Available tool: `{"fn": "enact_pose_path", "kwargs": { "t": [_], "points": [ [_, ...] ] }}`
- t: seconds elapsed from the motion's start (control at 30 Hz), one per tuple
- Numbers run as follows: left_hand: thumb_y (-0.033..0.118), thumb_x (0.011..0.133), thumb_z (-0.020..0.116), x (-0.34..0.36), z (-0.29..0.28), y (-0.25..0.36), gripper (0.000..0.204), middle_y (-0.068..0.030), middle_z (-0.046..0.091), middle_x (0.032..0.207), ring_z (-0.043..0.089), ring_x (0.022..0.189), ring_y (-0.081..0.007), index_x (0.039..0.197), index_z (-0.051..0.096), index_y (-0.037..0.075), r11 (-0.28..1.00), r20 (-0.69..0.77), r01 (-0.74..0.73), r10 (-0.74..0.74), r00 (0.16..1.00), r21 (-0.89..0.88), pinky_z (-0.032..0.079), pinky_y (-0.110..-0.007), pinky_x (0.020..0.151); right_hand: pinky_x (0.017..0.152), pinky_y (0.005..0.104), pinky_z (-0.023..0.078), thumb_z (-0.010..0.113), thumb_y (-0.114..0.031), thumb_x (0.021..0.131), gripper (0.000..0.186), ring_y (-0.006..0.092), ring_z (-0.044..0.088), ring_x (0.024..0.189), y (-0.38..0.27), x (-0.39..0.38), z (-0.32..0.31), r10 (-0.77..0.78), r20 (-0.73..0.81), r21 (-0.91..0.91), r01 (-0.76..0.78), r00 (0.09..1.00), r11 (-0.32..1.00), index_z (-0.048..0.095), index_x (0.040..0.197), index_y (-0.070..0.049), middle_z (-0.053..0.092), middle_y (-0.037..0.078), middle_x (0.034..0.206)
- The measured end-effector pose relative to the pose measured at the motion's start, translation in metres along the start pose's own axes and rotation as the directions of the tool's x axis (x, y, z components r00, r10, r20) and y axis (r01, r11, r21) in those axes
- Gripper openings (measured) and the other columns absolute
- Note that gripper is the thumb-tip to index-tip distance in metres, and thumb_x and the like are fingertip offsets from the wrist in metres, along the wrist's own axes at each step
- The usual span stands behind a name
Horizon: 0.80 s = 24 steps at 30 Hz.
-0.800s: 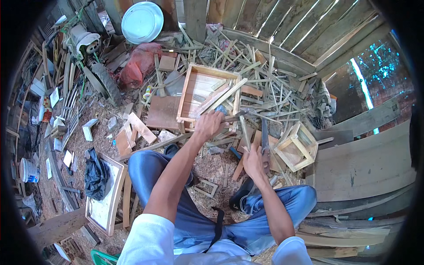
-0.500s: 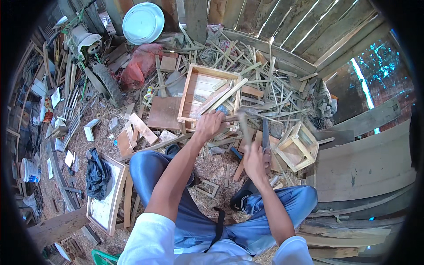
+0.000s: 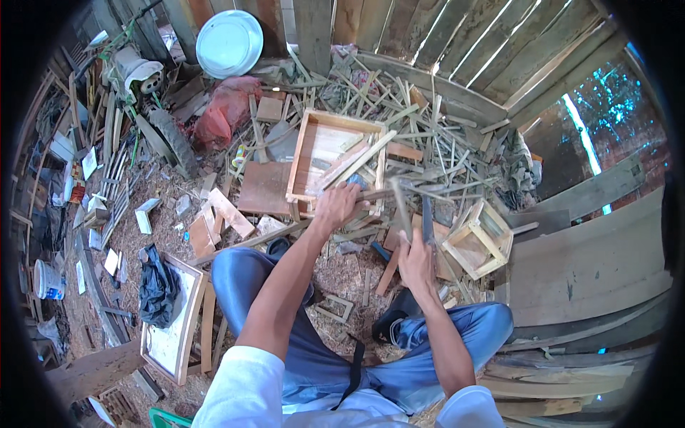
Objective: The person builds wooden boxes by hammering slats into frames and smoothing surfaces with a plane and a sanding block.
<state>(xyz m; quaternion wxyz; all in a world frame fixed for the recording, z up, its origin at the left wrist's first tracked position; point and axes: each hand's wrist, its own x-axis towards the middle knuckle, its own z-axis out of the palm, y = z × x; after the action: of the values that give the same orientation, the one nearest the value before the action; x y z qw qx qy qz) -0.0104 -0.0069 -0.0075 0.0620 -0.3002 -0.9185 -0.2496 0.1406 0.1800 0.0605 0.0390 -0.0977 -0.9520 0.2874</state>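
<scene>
My left hand is closed at the near edge of a shallow wooden box, around the end of a dark wooden strip that points right. Fingers wrapped, my right hand grips a pale wooden handle. That handle slants up to the strip's far end; what sits at its tip is too unclear to name. Close beside the right hand a saw-like metal blade stands up, its lower end partly hidden. Loose wooden slats lie in and across the box.
A small wooden frame box stands to the right of my right hand. Scrap sticks pile up toward the plank wall. At left a white-faced framed panel carries a black plastic bag. Boards are stacked at right.
The pale handle and my right hand have shifted slightly, the handle's top end now a little right. My left hand stays at the box edge, and the whole view has tilted a little.
</scene>
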Motion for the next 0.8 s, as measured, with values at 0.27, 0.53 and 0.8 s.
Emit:
{"fn": "enact_pose_path", "kwargs": {
  "t": [0.27,0.53,0.8],
  "points": [
    [0.037,0.086,0.063,0.006,-0.002,0.005,0.044,-0.0115,0.060,0.109,0.060,0.100,-0.0302,0.117,0.052,0.008,0.998,0.064,-0.034,0.030,0.997,0.047,0.050,-0.042,0.083,0.066,0.0568,0.045,0.050,-0.024,0.097,0.027,0.0505,0.060,0.076,0.018,0.005,0.017,0.084,0.043,0.106,-0.088,0.996,0.990,0.053,0.103,0.002,0.061,0.029,0.072],
    [0.030,0.090,0.057,0.017,-0.007,0.002,0.029,-0.0119,0.064,0.098,0.059,0.101,-0.0333,0.108,0.059,0.008,0.994,0.048,-0.103,0.104,0.993,-0.026,0.045,-0.045,0.085,0.065,0.0556,0.042,0.048,-0.031,0.098,0.033,0.0489,0.060,0.076,0.006,0.001,-0.017,0.165,-0.124,0.258,-0.129,0.979,0.958,0.052,0.091,0.002,0.060,0.029,0.074],
    [0.023,0.095,0.048,0.024,-0.006,0.025,0.026,-0.0179,0.064,0.089,0.062,0.091,-0.0390,0.108,0.062,0.005,0.988,0.108,0.129,-0.119,0.987,-0.089,0.049,-0.049,0.078,0.067,0.0511,0.043,0.048,-0.034,0.098,0.037,0.0455,0.060,0.075,0.017,-0.004,-0.013,0.226,-0.069,0.351,-0.188,0.972,0.917,0.052,0.091,0.002,0.060,0.026,0.073]
  ]
}}
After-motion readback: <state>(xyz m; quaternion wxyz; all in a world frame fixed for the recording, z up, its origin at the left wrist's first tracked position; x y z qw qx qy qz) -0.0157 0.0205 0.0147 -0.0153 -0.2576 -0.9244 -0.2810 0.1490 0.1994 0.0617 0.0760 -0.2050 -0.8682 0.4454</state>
